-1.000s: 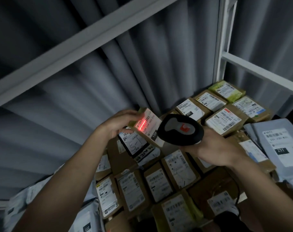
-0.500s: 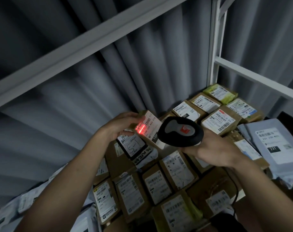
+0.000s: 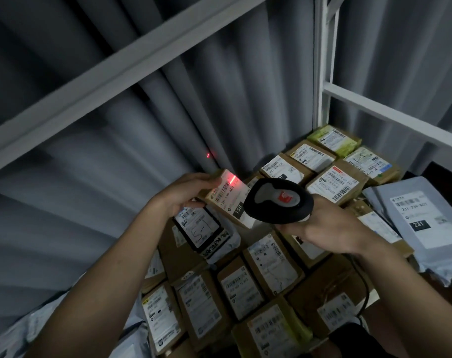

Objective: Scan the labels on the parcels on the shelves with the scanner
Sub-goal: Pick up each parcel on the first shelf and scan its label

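So the left hand (image 3: 184, 195) has its fingers curled around a small brown cardboard parcel (image 3: 226, 198), holding it up off the pile, tilted so its white printed label (image 3: 228, 195) faces the scanner. There's a red scan line glowing across the top corner of that label, plus a tiny red fleck on the grey pleated curtain (image 3: 168, 120) just behind it.

The right hand (image 3: 320, 223) is wrapped around the grip of a black handheld barcode scanner with a grey top and a red sticker (image 3: 279, 200). Its head sits right beside the lifted parcel, nearly touching the label's lower edge. A dark cable (image 3: 365, 293) trails down below the right wrist.

Underneath both hands is a packed shelf of brown cardboard boxes (image 3: 266, 264), all label-up and jammed edge to edge. A black-bordered flat packet with handwriting on it (image 3: 201, 228) lies directly under the held parcel. Over on the right there's a grey plastic mailer bag marked 231 (image 3: 421, 223), and a green-printed box (image 3: 334, 136) in the far corner by the white metal shelf upright (image 3: 320, 73).
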